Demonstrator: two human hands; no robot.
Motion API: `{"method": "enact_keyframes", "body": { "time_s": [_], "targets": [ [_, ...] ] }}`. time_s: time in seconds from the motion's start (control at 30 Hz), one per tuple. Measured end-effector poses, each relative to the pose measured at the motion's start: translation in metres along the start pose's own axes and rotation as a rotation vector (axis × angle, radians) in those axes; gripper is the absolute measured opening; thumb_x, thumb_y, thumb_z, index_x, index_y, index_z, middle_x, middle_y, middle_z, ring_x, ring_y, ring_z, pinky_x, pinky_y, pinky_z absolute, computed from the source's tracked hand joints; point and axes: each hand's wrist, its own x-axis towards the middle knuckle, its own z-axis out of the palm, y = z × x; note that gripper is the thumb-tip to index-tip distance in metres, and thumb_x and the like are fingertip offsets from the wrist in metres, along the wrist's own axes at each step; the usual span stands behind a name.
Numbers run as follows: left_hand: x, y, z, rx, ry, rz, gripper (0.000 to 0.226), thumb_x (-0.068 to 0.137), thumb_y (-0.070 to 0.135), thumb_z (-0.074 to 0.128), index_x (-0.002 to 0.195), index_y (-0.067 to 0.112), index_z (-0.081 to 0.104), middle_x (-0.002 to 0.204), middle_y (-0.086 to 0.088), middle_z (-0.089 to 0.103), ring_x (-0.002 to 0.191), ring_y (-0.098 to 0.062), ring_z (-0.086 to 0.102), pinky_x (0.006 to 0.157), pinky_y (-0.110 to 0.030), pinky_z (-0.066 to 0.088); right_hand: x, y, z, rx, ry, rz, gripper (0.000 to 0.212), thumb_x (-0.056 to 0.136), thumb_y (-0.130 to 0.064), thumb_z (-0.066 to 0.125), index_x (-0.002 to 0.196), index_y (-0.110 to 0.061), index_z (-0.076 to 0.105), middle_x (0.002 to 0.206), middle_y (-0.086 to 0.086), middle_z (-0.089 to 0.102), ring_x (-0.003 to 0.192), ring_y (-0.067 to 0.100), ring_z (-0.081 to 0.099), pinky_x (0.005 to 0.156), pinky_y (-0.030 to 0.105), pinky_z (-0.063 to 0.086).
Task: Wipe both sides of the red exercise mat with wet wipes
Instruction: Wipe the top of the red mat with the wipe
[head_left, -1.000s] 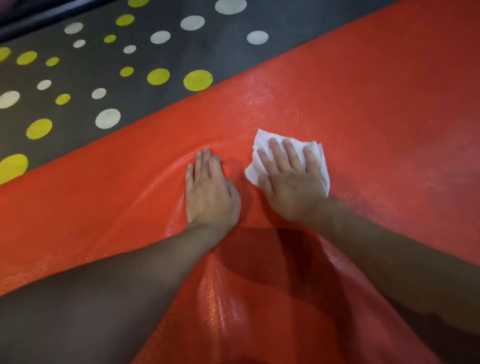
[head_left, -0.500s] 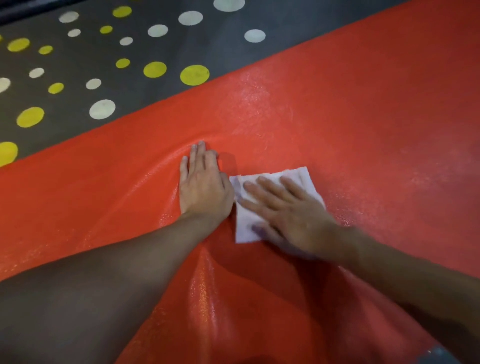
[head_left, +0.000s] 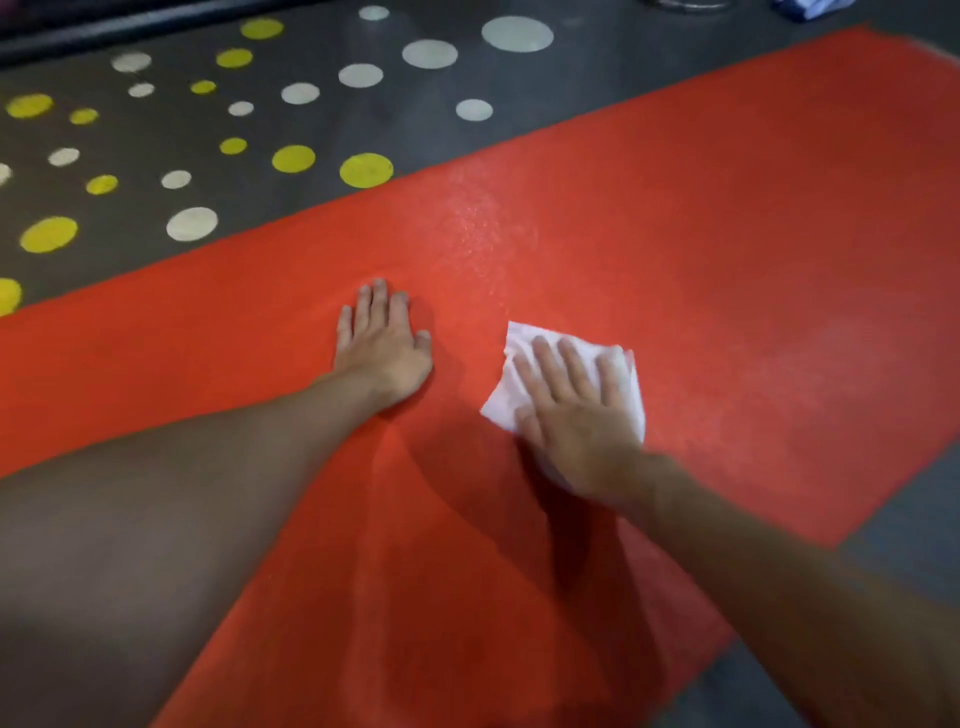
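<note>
While the left hand (head_left: 382, 348) is resting flat on the red mat (head_left: 675, 234), the open right hand (head_left: 576, 410) is pressing a wipe (head_left: 519, 338).
The wipe is lying just right of the left hand; the mat is running lengthwise farther right.

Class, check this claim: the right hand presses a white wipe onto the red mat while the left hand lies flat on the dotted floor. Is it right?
No. In the head view the left hand lies flat on the red mat, not the dotted floor. The right hand does press the white wipe onto the mat.
</note>
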Motion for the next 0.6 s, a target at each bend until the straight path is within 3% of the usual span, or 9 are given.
{"method": "enact_keyframes", "body": {
  "time_s": [0.1,0.17,0.23,0.33,0.4,0.5,0.53,0.6],
  "targets": [
    [-0.020,0.010,-0.004,0.062,-0.121,-0.009,0.067,0.102,0.042,0.030,0.157,0.017,0.004,0.164,-0.007,-0.013,0.151,-0.024,-0.014,0.121,-0.045,-0.007,-0.036,-0.029,0.006,0.063,-0.059,-0.277,0.070,0.091,-0.054,-0.003,0.157,-0.032,0.001,0.165,0.000,-0.009,0.151,0.026,-0.012,0.118,0.055,-0.009],
    [-0.049,0.017,0.005,0.107,-0.165,0.032,0.068,0.101,0.043,0.029,0.157,0.021,-0.003,0.163,-0.007,-0.018,0.150,-0.026,-0.018,0.121,-0.048,-0.008,-0.037,-0.005,0.005,0.040,-0.035,-0.385,0.063,0.097,-0.052,0.013,0.156,-0.032,0.019,0.165,0.000,0.012,0.152,0.025,0.008,0.120,0.054,0.005],
    [-0.076,0.020,0.010,0.125,-0.177,0.081,0.067,0.102,0.042,0.029,0.157,0.022,-0.003,0.163,-0.007,-0.017,0.150,-0.028,-0.017,0.121,-0.050,-0.006,-0.024,0.024,0.004,0.011,0.044,-0.211,0.062,0.097,-0.050,0.014,0.155,-0.029,0.025,0.163,0.001,0.022,0.151,0.026,0.018,0.119,0.056,0.012],
    [-0.093,0.022,0.009,0.127,-0.192,0.097,0.067,0.101,0.041,0.032,0.157,0.022,0.000,0.164,-0.006,-0.014,0.151,-0.027,-0.013,0.121,-0.050,-0.003,-0.032,0.004,0.010,0.073,0.059,0.033,0.067,0.095,-0.047,0.006,0.157,-0.025,0.021,0.165,0.004,0.015,0.152,0.026,0.010,0.119,0.058,0.004],
    [-0.100,0.026,0.008,0.125,-0.204,0.089,0.068,0.101,0.041,0.034,0.157,0.022,0.002,0.164,-0.007,-0.012,0.151,-0.027,-0.012,0.122,-0.050,-0.001,-0.061,-0.020,0.015,0.082,0.056,-0.130,0.063,0.098,-0.046,0.016,0.155,-0.022,0.029,0.162,0.010,0.023,0.151,0.031,0.016,0.118,0.060,0.012],
    [-0.121,0.033,0.014,0.124,-0.228,0.090,0.069,0.100,0.042,0.034,0.157,0.023,0.000,0.164,-0.007,-0.013,0.151,-0.027,-0.013,0.121,-0.050,-0.002,-0.078,0.010,0.016,-0.007,0.027,-0.467,0.057,0.100,-0.048,0.026,0.152,-0.026,0.036,0.160,0.006,0.029,0.148,0.027,0.025,0.117,0.055,0.017],
    [-0.130,0.036,0.017,0.130,-0.226,0.099,0.070,0.100,0.043,0.034,0.157,0.023,0.000,0.164,-0.007,-0.013,0.151,-0.027,-0.013,0.121,-0.050,-0.002,-0.072,0.026,0.013,-0.026,0.041,-0.451,0.058,0.099,-0.049,0.023,0.152,-0.028,0.034,0.161,0.003,0.028,0.149,0.026,0.024,0.116,0.054,0.015],
    [-0.146,0.039,0.018,0.138,-0.222,0.105,0.071,0.100,0.046,0.034,0.158,0.024,-0.001,0.164,-0.007,-0.013,0.151,-0.027,-0.012,0.122,-0.049,-0.002,-0.063,0.039,0.011,0.016,0.038,-0.241,0.067,0.094,-0.052,0.006,0.157,-0.031,0.018,0.165,-0.002,0.012,0.152,0.023,0.009,0.119,0.052,0.002]
  ]
}}
